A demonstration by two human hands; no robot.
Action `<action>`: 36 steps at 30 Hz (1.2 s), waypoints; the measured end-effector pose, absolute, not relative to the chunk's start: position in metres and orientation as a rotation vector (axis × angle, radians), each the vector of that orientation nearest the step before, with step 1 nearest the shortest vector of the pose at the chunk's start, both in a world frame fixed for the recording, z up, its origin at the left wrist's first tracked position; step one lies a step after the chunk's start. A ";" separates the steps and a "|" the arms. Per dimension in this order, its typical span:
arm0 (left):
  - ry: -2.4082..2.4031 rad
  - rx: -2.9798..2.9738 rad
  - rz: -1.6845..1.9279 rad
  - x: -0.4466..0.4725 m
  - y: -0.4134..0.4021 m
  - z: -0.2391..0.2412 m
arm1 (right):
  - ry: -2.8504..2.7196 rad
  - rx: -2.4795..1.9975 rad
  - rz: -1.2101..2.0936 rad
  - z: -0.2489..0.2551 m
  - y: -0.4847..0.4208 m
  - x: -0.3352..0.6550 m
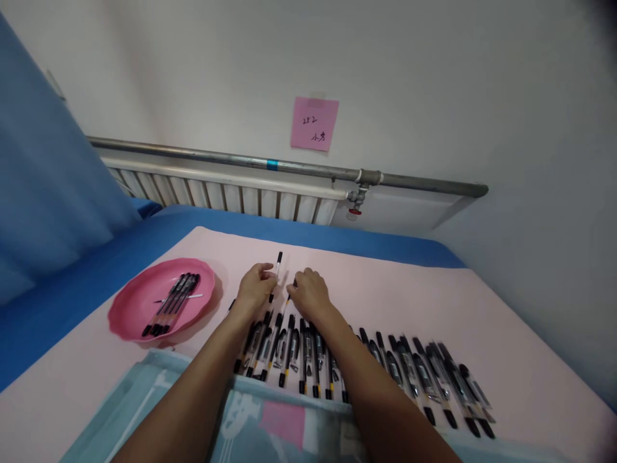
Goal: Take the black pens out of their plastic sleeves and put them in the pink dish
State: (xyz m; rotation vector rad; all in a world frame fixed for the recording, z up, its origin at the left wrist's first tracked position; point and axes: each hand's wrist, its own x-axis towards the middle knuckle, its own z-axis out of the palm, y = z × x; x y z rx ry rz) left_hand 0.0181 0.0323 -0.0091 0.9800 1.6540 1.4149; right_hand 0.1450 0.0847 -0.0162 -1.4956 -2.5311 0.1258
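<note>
My left hand point(258, 287) is closed, its thumb and fingers pinching a clear pen point(278, 265) with black ends that stands slanted above the pink table sheet. Just right of it, my right hand point(310, 294) is curled with its fingertips together. A thin pen part point(288, 299), dark with an orange bit, pokes out from those fingers; how much of it they cover is hidden. Below both hands lies a long row of black-capped pens point(303, 354), with loose black caps and small clips among them. My right forearm hides part of that row.
A pink scalloped dish point(137, 289) at the left holds several pens point(176, 302) and a thin white stick. A light blue patterned cloth point(250, 418) lies at the near edge. Behind the table are a radiator point(231, 196), a metal pipe point(193, 154) and a blue curtain point(48, 180).
</note>
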 end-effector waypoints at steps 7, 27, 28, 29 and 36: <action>1.558 0.931 1.490 0.028 0.018 0.000 | -2.444 -1.598 0.305 -0.014 0.094 0.155; 1.404 1.149 1.261 0.042 -0.017 0.018 | -1.336 -1.072 1.274 0.043 0.085 0.169; 1.419 1.186 1.249 0.043 -0.019 0.019 | -1.224 -0.976 1.338 0.049 0.081 0.168; 1.418 1.208 1.240 0.043 -0.020 0.020 | -1.113 -0.884 1.393 0.054 0.078 0.168; 1.342 1.224 1.261 0.044 -0.024 0.024 | -0.936 -0.729 1.422 0.063 0.066 0.161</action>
